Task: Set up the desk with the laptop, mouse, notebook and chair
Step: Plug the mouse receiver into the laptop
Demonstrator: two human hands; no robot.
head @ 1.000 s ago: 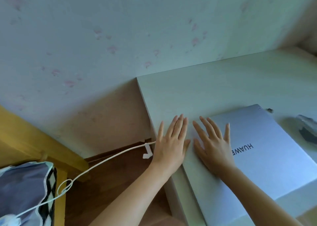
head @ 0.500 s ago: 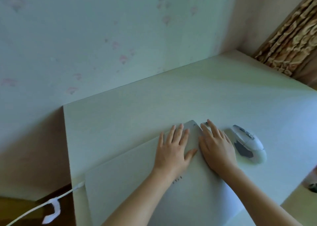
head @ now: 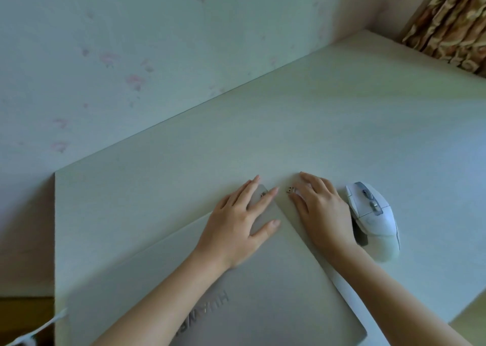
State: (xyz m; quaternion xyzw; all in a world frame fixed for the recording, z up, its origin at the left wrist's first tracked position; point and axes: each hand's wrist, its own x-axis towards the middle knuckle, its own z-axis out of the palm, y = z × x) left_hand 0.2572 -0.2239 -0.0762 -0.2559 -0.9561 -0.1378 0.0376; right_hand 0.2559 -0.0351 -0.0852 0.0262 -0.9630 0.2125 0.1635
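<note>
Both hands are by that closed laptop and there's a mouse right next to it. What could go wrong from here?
The right hand covers a small USB plug beside the laptop; it might get flicked away. The mouse lies close to that wrist and could get nudged. The laptop's near corner seems to reach the desk edge, so it might tip.

A single head-worn wide-angle camera looks forward and steeply down from close above the bench [head: 328, 125], which runs diagonally across the frame and bends at the edges. The wall [head: 131, 43] fills the upper left, a curtain [head: 452, 22] the top right corner, and both forearms enter from the bottom.
</note>
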